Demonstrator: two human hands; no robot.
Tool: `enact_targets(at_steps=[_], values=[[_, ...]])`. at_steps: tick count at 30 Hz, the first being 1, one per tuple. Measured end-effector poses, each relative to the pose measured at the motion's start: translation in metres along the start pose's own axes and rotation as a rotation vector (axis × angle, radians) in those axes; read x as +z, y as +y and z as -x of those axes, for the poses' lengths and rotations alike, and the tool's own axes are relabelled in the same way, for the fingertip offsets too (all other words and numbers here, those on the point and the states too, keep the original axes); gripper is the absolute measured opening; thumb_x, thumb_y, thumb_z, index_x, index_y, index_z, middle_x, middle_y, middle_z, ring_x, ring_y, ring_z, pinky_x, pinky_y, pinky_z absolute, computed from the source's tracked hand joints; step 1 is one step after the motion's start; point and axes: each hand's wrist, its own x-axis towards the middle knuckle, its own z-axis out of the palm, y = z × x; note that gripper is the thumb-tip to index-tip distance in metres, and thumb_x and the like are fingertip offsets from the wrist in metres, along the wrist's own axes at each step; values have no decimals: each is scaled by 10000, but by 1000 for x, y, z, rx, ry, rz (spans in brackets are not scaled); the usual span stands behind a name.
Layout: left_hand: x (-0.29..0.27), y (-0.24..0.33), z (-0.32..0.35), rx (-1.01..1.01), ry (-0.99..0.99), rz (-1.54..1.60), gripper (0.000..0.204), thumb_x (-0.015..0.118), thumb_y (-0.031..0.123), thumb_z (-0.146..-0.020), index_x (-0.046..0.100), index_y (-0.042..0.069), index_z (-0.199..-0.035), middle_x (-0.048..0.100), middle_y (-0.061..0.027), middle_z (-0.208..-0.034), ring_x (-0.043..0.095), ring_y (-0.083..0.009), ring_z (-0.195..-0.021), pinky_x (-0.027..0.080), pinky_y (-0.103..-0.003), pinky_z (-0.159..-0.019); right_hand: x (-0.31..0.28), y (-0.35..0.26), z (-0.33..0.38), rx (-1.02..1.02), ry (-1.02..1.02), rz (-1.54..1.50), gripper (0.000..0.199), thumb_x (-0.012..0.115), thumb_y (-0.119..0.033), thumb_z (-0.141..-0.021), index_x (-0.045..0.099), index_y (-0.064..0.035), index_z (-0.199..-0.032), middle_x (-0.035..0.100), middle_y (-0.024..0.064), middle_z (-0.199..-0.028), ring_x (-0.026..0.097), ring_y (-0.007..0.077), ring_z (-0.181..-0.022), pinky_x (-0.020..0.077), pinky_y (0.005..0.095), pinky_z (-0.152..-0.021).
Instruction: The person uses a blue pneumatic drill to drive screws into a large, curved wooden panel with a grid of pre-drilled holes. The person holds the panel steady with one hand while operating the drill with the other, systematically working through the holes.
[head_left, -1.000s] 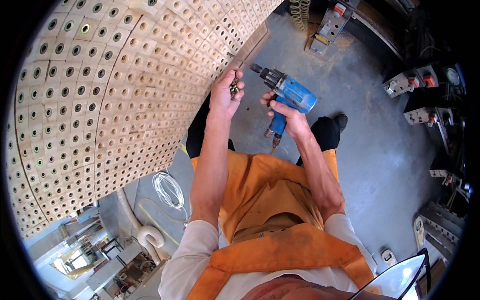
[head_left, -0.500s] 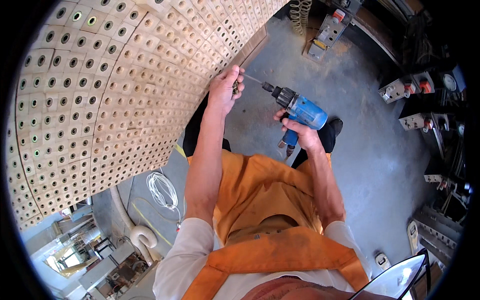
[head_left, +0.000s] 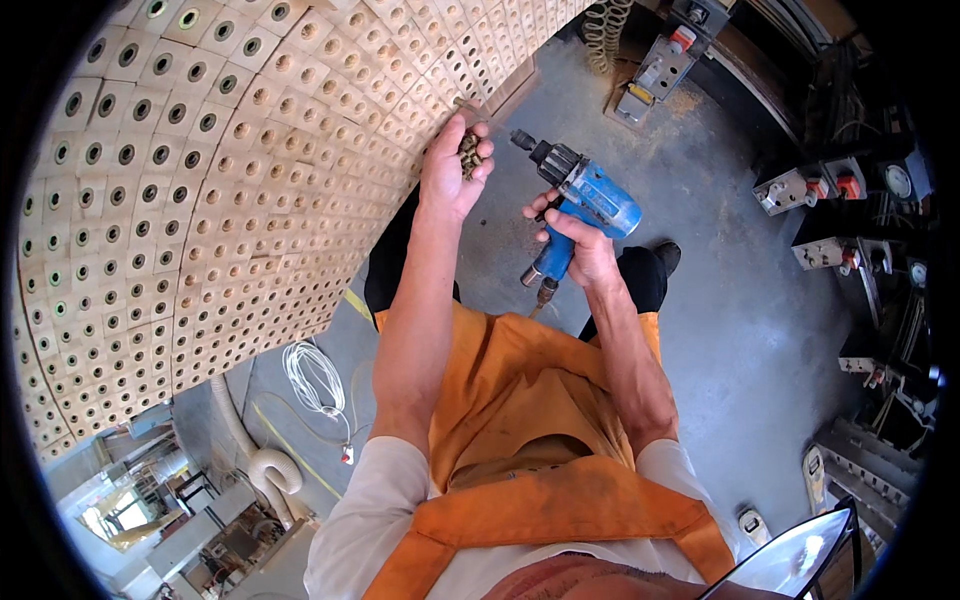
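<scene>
My left hand (head_left: 452,170) is curled around several small brass-coloured threaded inserts (head_left: 470,155), beside the lower edge of the drilled wooden wall (head_left: 240,200). A single small piece (head_left: 463,103) shows just past the thumb tip; whether it is held or sits on a bit is too blurred to tell. My right hand (head_left: 580,240) grips the handle of a blue air-powered drill (head_left: 600,200), whose black chuck (head_left: 550,155) points up and left toward my left hand. Dark metal inserts fill the wall's left rows and a few spots near its far end; the other holes are bare wood.
On the floor to the left lie a coiled white cable (head_left: 313,378) and a beige hose (head_left: 270,470). A machine foot with a coiled air line (head_left: 600,40) stands at the far side. Metal brackets and machine parts (head_left: 830,245) line the right.
The drill has moved a little left and toward me, and its bit no longer meets my left fingertips. My left hand has turned more open, showing more of the inserts.
</scene>
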Motion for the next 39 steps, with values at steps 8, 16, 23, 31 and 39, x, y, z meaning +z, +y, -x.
enact_targets(at_steps=[8,16,23,31,39], values=[[-17,-13,17,-100,70,31,202,458,236,-983,544,62,-1039,568,-46,-838,519,-129,-631,365,-225,-435,10,0,-2,20,6,-51,263,642,-34,-829,567,-34,-1080,642,90,-989,646,234,-973,525,292,-680],[-23,-11,22,-151,29,135,250,498,276,-983,551,51,-1076,572,-39,-827,518,-123,-624,373,-215,-433,19,-16,2,-12,41,174,237,634,-31,-830,592,-34,-1063,651,85,-991,647,224,-972,503,300,-735],[-22,-9,29,-223,-52,79,245,540,243,-967,561,36,-1097,575,-23,-850,524,-100,-651,380,-188,-440,15,-11,-3,-7,28,107,235,628,-27,-837,589,-27,-1069,652,89,-1003,647,234,-983,505,298,-730],[-24,-9,32,-119,37,-1,240,536,244,-970,561,45,-1103,566,-18,-848,518,-91,-651,374,-181,-436,13,-16,-5,-12,6,162,263,672,-84,-833,597,-43,-1082,667,62,-1004,653,208,-977,487,315,-768],[-20,4,34,-129,-7,59,217,506,238,-981,561,45,-1062,568,-6,-826,508,-85,-609,366,-186,-420,16,-15,0,-23,12,147,252,658,-74,-842,605,-37,-1086,658,58,-999,646,209,-982,491,306,-755]])
